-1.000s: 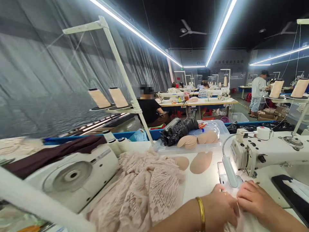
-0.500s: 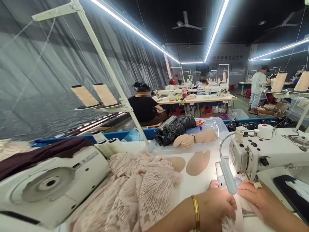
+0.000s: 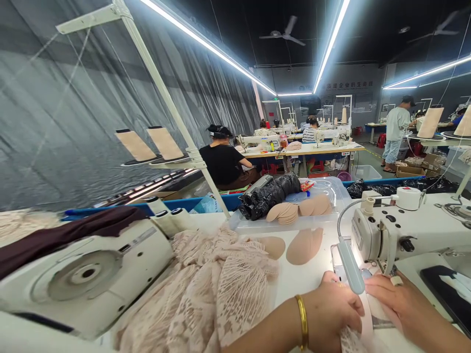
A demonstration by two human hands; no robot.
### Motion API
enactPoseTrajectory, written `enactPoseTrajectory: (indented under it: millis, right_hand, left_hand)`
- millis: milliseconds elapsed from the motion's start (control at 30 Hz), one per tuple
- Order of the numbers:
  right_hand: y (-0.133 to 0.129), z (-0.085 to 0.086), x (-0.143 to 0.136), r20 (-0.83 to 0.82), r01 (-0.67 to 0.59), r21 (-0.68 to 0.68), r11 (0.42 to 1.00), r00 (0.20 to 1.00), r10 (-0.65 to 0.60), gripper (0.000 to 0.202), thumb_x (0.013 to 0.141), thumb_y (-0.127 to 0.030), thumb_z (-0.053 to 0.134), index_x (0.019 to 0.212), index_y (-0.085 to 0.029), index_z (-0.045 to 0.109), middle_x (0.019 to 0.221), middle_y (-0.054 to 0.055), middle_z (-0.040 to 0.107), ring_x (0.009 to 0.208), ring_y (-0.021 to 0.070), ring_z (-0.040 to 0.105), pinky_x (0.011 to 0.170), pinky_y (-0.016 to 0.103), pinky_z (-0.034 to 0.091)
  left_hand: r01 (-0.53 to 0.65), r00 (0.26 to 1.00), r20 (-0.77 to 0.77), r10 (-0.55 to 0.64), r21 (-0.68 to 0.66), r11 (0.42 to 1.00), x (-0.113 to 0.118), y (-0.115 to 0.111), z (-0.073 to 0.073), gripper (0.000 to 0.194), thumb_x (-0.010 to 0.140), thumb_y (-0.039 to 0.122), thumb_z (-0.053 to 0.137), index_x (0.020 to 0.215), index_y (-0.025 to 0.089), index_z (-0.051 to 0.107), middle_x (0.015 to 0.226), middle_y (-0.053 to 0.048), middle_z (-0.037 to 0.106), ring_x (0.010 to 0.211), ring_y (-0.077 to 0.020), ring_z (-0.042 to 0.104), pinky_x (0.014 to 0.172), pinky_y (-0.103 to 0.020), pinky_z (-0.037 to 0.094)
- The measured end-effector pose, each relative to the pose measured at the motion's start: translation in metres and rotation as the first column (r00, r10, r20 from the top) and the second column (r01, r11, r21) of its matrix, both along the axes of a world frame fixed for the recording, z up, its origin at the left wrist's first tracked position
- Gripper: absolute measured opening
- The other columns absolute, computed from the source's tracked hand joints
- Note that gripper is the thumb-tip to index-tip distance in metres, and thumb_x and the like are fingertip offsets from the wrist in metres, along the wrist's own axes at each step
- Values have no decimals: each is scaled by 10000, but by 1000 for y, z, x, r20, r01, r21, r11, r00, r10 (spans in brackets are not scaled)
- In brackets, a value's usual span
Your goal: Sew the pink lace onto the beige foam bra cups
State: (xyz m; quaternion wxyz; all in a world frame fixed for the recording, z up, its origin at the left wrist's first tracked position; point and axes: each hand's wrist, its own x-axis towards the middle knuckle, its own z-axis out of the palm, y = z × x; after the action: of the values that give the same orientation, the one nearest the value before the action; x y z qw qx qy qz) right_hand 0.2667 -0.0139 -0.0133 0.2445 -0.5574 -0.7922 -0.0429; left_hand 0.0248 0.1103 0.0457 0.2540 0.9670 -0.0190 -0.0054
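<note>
My left hand point(image 3: 333, 311), with a gold bangle at the wrist, has its fingers curled on pale pink lace fabric point(image 3: 351, 339) at the sewing machine's bed. My right hand point(image 3: 392, 296) lies flat, fingers extended, on a beige piece point(image 3: 374, 306) just below the needle area of the white sewing machine point(image 3: 382, 235). A grey lamp head point(image 3: 351, 267) hides part of the fingertips and the stitching spot. A heap of pink lace point(image 3: 217, 289) spreads over the table to the left, beside two beige cup-shaped pieces point(image 3: 303, 246).
A plastic tray point(image 3: 239, 223) behind the lace holds a black plastic bundle point(image 3: 270, 196) and stacked beige pads point(image 3: 282, 213). Another machine point(image 3: 88, 274) stands at left, near a thread stand point(image 3: 162, 83). Other people sit or stand farther back.
The whole view has shifted slightly, with things appearing a little further right. Both hands remain at the machine in nearly the same pose.
</note>
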Motion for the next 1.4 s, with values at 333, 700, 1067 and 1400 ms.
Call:
enactPoseTrajectory:
  millis: [333, 700, 1067, 1400]
  right_hand:
    - [-1, -15, 6, 95, 36, 10, 999, 995, -36, 550, 918, -28, 438, 1277, -314, 742, 1351, 30, 777, 1082, 262, 764, 869, 376, 635]
    - [-8, 20, 0, 113, -268, -51, 962, 956, 272, 385, 995, -83, 534, 1285, -309, 645, 1149, 4, 802, 919, 191, 749, 959, 393, 551]
    - [-12, 26, -10, 139, -326, -134, 936, 929, 343, 229, 1047, -78, 456, 965, -248, 585, 953, -7, 757, 854, 205, 623, 745, 339, 464]
    - [-17, 17, -1, 236, -139, 95, 986, 965, 113, 324, 956, -63, 484, 1183, -264, 598, 1012, -2, 806, 851, 202, 771, 935, 359, 557]
  left_hand:
    - [-61, 997, 45, 54, 151, 987, 2, 7, -7, 67, 832, 262, 716, 832, 195, 720, 1236, -48, 744, 1054, -261, 683, 978, -473, 375]
    - [-100, 990, 128, 56, 371, 923, 2, 10, -4, 56, 881, 241, 682, 834, 213, 673, 919, -23, 747, 909, -238, 665, 895, -414, 382]
    - [-74, 980, 196, -27, 489, 869, 5, 9, -14, 220, 722, 52, 707, 685, 196, 544, 760, 36, 681, 735, -173, 575, 973, -464, 354]
    - [-171, 926, 369, -80, 600, 781, 9, 6, -26, 228, 731, 46, 638, 689, 191, 467, 718, 45, 571, 650, -144, 453, 895, -480, 370]
